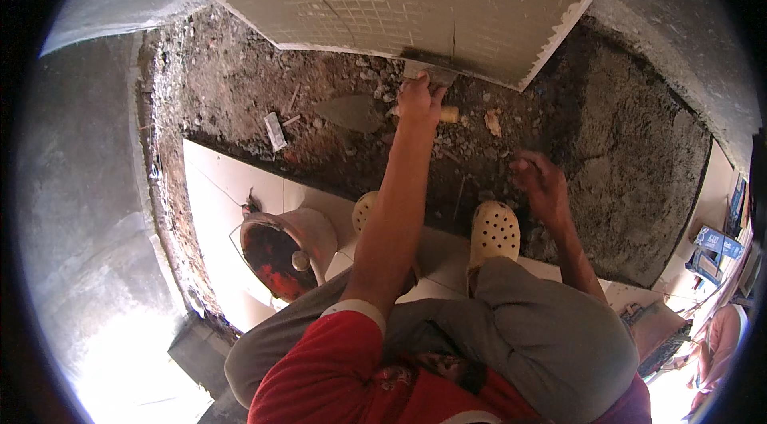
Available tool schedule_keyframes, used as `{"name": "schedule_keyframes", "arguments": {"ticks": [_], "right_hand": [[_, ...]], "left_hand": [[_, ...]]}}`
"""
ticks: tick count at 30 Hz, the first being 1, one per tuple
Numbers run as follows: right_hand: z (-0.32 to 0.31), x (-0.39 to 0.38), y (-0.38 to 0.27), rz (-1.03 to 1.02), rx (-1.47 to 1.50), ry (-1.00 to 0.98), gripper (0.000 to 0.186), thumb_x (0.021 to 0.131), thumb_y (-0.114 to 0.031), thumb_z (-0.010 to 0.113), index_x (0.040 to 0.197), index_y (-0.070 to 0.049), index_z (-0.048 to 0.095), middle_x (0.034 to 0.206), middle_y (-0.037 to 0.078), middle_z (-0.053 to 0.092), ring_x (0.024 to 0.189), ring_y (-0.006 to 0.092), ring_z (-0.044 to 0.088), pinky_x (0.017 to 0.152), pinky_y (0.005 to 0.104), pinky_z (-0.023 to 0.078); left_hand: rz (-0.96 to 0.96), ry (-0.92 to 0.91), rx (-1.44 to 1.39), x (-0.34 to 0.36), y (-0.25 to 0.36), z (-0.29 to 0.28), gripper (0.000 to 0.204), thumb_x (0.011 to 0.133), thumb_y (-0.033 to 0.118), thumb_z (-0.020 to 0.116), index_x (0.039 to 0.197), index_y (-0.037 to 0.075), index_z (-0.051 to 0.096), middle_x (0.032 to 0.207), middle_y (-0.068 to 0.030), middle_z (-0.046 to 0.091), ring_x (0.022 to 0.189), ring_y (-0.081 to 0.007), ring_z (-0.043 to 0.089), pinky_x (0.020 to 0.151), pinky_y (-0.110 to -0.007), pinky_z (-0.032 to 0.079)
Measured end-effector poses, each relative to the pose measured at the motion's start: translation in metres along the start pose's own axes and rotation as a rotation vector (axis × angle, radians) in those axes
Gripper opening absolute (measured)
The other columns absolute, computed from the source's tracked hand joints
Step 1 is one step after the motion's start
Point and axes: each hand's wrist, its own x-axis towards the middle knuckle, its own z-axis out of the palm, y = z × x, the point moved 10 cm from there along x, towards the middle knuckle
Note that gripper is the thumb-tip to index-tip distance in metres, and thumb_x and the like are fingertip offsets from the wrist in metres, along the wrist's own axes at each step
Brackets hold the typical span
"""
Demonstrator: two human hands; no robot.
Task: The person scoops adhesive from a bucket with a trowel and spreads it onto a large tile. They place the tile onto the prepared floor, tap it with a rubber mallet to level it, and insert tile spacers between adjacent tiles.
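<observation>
Grasping a thin, flat, grey scraper-like plate [429, 72] in left hand [419, 100], with fingers closed on its near side. Held at lower edge of a large, flat slab with a grey, mortar-coated face [383, 4], close to its right-hand corner; exact contact hard to tell. Scored with a grid of pale lines on upper part of slab, smeared darker near the plate, ragged with mortar along right edge. Reaching forward with left arm, out of a red short sleeve with white cuff [351, 312].

Nothing visible in right hand [545, 186]: held loosely, with fingers half bent, slightly blurred, over rough ground near right foot, well apart from plate.

Lying on brown, rubble-strewn soil [232, 64], just below slab: a pointing trowel with grey leaf-shaped blade [349, 112] and yellowish wooden handle, partly hidden behind left hand; touching or not, cannot tell. Left of trowel: a small, crumpled white packet [275, 131].

On pale, glossy floor tiles [212, 176] at lower left: a round, off-white bucket [318, 234], stained red and dark inside. On feet: cream perforated clogs [495, 234]. Crouching in grey trousers [551, 328]. To the right: a rough grey mortar bed [639, 160]; beyond it, blue-and-white boxes [719, 242].
</observation>
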Motion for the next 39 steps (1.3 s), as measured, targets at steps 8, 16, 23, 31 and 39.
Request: {"name": "schedule_keyframes", "arguments": {"ticks": [8,16,23,31,39], "right_hand": [[-0.005,-0.005,0.014,0.042,-0.06,0.004,0.044,0.105,-0.034,0.054,0.125,0.004,0.064,0.104,0.013,0.074,0.082,0.0177,0.069,0.075,0.0349,0.057],[0.003,-0.001,-0.003,-0.228,0.0,0.013,0.029,0.108,-0.024,0.054,0.121,-0.001,0.066,0.098,0.013,0.073,0.084,0.0211,0.071,0.076,0.0376,0.057],[0.0,-0.011,0.012,-0.005,0.066,-0.015,0.04,0.106,-0.028,0.054,0.128,0.004,0.063,0.106,0.014,0.074,0.085,0.0171,0.069,0.079,0.0341,0.058],[-0.006,-0.01,0.017,-0.008,0.004,0.0,0.037,0.106,-0.025,0.053,0.126,0.005,0.062,0.105,0.014,0.074,0.084,0.0177,0.069,0.077,0.0345,0.057],[-0.002,-0.004,0.018,-0.015,0.052,-0.002,0.035,0.104,-0.023,0.054,0.122,0.006,0.063,0.099,0.013,0.074,0.082,0.0164,0.068,0.075,0.0335,0.055]], "left_hand": [[0.231,0.048,0.002,-0.063,0.06,0.081,0.049,0.103,0.016,0.062,0.144,-0.001,0.042,0.142,-0.0158,0.046,0.128,-0.032,0.051,0.116,-0.052,0.041],[0.603,-0.384,0.076,-0.166,0.155,0.25,0.043,0.1,0.016,0.067,0.133,0.002,0.043,0.13,-0.0142,0.052,0.121,-0.0313,0.053,0.104,-0.047,0.047],[0.766,-0.564,-0.032,-0.197,0.165,0.255,0.033,0.096,0.021,0.074,0.107,0.011,0.045,0.103,-0.0003,0.051,0.1,-0.0176,0.053,0.097,-0.043,0.048],[0.155,-0.269,-0.114,-0.11,-0.009,0.126,0.046,0.093,0.016,0.078,0.116,0.01,0.037,0.116,-0.0046,0.045,0.113,-0.0208,0.049,0.115,-0.051,0.041],[0.333,-0.427,-0.043,-0.141,0.041,0.211,0.075,0.096,0.023,0.075,0.144,0.0,0.023,0.141,-0.0155,0.035,0.132,-0.0276,0.043,0.119,-0.054,0.039]]}}
